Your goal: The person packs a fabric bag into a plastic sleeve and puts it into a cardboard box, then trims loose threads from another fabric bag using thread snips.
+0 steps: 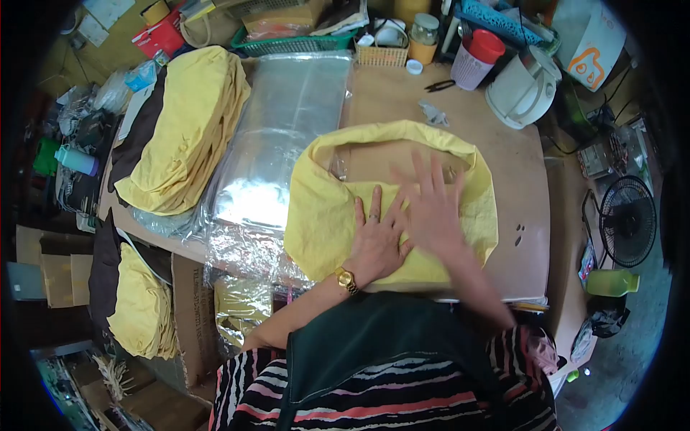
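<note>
A yellow cloth bag (316, 223) with a wide looped strap lies on the table in front of me. My left hand (377, 241), with a gold watch at the wrist, rests on the bag's body with its fingers spread. Above the right part of the bag is my right hand (435, 208), slightly smeared by motion, its fingers stretched out and apart. Whether the right palm touches the cloth I cannot tell. Neither hand grips anything.
Clear plastic sleeves (287, 129) lie left of the bag, beside a pile of folded yellow bags (190, 122). Small black snips (440, 85), a white kettle (523, 90) and a pink cup (478, 61) stand or lie toward the back right. A fan (627, 220) is at far right.
</note>
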Motion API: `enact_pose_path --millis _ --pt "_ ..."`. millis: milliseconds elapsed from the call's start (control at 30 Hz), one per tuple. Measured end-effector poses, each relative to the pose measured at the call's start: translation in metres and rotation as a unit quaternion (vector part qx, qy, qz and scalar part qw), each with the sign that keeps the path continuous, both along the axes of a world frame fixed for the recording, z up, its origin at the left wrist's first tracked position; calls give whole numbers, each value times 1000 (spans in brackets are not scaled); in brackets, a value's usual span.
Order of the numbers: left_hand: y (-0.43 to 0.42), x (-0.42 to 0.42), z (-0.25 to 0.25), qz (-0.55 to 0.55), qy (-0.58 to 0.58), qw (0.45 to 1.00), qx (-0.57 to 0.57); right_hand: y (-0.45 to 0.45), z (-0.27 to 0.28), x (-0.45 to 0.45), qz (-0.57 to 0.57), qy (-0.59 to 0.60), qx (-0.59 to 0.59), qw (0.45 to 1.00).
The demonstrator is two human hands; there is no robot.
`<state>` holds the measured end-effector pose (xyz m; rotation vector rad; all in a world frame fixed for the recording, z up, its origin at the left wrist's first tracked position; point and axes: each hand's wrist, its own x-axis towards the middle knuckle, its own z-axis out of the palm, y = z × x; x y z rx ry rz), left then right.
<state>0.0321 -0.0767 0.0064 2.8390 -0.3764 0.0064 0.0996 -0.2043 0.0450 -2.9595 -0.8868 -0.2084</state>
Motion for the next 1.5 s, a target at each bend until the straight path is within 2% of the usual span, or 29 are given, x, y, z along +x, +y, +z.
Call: enact_pose_path --millis 33,67,100,200,300,367,500,567,633,667,700,733,767,800,833,900,967,1000,1033,1100,1133,1167,1200,1233,1267,1300,1367,1433,1500 --pt "-1 2 3 4 35 999 25 -10 0 -25 -23 44 5 999" --pt "2 0 -9 17 -38 999 -28 -30 -18 -32 -63 41 -2 997" --pt "9 -1 -9 15 -38 999 -30 -52 -37 -36 -107 47 -8 993" --pt "41 -1 -5 5 -68 997 -18 -76 -39 -39 -159 33 9 987" --pt "93 11 -6 34 -56 997 37 -79 -43 -32 -148 23 17 989" --pt "129 19 -8 90 -94 983 128 -78 -43 -28 -145 22 14 989" --pt "205 -8 13 176 -105 970 127 -83 -42 -12 -142 37 -8 989" --pt "227 -52 46 86 78 993 -19 -84 -33 -1 -129 53 -12 990" --pt "238 -76 50 79 84 993 -9 -75 -21 13 -155 93 -74 981" --pt "243 -84 51 67 93 993 -2 -61 -22 17 -103 7 -64 993" --pt "256 -87 40 74 92 993 -2 -33 -11 19 -20 44 76 996" --pt "273 -86 17 58 35 996 -61 5 4 14 64 83 214 971" --pt "284 -84 7 41 -24 992 -118 48 12 -1 115 102 291 944" --pt "272 -82 22 86 -45 985 -143 85 20 -18 172 202 358 895" --pt "267 -80 26 92 -47 984 -142 118 17 -30 231 267 346 870" --pt "261 -78 32 138 -137 964 -180 173 7 -55 339 192 224 894" --pt "260 -87 50 157 -185 953 -179 199 -25 -57 362 165 169 902" --pt "259 -98 60 169 -64 931 -317 209 -36 -57 374 138 116 910" --pt "257 -109 72 174 58 876 -445 215 -39 -51 379 136 117 908" --pt "234 -129 102 20 235 838 -493 217 -40 -32 361 263 137 884" --pt "222 -133 99 24 228 873 -430 216 -36 -29 352 258 234 869" --pt "209 -134 95 28 219 905 -364 216 -32 -26 356 256 232 868" --pt "201 -134 86 105 186 945 -248 213 -18 -26 334 229 282 870" --pt "198 -127 68 104 184 945 -249 209 -3 -27 311 199 330 869" --pt "196 -118 44 152 -8 972 -181 208 9 -28 316 155 374 858" --pt "194 -112 31 194 -198 955 -106 207 18 -30 314 152 372 860" --pt "205 -89 30 257 -20 963 -85 207 30 -33 355 85 434 823" --pt "222 -57 -2 179 -216 959 -26 208 31 -39 384 48 421 821" --pt "227 -24 -8 206 -199 958 27 210 35 -52 413 10 404 816"
